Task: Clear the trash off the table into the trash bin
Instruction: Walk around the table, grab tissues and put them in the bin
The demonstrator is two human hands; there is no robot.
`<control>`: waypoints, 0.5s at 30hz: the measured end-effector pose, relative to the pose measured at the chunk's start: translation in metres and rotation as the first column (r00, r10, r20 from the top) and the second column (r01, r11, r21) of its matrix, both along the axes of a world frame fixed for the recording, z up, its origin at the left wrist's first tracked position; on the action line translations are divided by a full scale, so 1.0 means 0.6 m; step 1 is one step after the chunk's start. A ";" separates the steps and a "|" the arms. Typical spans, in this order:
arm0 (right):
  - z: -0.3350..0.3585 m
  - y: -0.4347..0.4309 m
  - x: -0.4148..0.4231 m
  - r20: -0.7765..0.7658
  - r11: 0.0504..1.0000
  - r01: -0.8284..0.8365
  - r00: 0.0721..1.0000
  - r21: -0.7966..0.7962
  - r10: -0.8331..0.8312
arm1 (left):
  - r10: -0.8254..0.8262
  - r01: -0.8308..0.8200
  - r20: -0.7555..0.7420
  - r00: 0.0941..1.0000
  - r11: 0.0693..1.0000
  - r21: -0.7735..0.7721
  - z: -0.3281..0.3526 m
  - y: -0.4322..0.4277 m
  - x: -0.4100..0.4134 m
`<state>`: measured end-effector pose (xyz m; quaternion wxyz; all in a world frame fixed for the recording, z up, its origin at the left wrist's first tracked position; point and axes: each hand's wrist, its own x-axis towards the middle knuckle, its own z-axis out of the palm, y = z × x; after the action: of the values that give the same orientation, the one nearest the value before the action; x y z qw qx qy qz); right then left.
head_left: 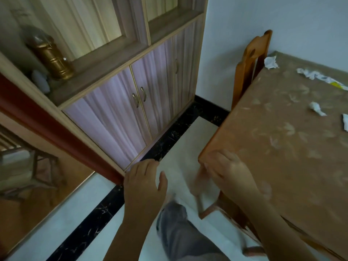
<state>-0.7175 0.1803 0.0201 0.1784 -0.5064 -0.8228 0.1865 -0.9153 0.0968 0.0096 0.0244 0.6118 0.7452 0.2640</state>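
Observation:
A table [263,147] with a brown patterned cover fills the right side. On it lie a crumpled white paper ball [270,62] at the far corner, a crumpled printed wrapper [320,77], a small white tissue wad [317,108] and a white scrap [345,121] at the frame edge. My left hand [144,180] hovers over the floor with fingers loosely apart, holding nothing. My right hand [228,171] is over the table's near corner, fingers spread, empty. No trash bin is in view.
A wooden chair [250,61] stands at the table's far left end, another chair's legs [209,208] show under the near side. A cabinet [131,102] with pale doors lines the left wall, a gold jar [50,57] on its shelf. My grey trouser leg [178,232] is below.

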 end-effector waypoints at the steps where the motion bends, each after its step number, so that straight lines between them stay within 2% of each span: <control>1: -0.007 0.026 -0.014 -0.007 1.000 0.027 1.000 -0.012 -0.028 | -0.010 0.010 -0.009 1.000 1.000 0.005 0.000 0.029 -0.019; 9: 0.000 0.233 -0.091 -0.070 0.989 0.145 0.987 0.028 -0.143 | -0.115 0.115 -0.087 0.989 0.993 -0.011 0.028 0.262 -0.113; 15: 0.013 0.334 -0.095 -0.064 0.966 0.254 0.966 0.044 -0.251 | -0.250 0.248 -0.024 0.968 0.967 -0.066 0.019 0.401 -0.126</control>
<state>-0.7743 0.3805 0.0278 0.2374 -0.5968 -0.7506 0.1551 -0.9912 0.3374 0.0212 0.0644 0.7036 0.6708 0.2256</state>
